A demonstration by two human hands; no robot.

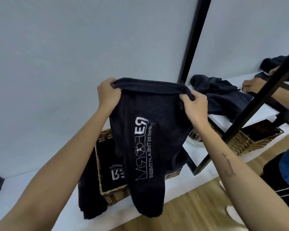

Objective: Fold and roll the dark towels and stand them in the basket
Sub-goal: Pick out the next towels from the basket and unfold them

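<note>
Towel (pixel 145 139), dark with white lettering, hangs in the air above the wicker basket (pixel 107 194). Left hand (pixel 108 94) and right hand (pixel 194 105) each pinch a top corner, fingers curled over the bunched edge. Basket sits on a white shelf (pixel 40 197) and holds another dark lettered towel (pixel 113 172), lying inside it.

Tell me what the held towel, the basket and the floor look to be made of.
Towel: dark, soft looped cloth, likely cotton terry; it drapes limply and bears pale stitched or printed lettering.
Basket: woven natural fibre, perhaps wicker or seagrass; tan plaited strands show.
Floor: wood or wood-look laminate; warm brown planks with grain, smooth finish.
</note>
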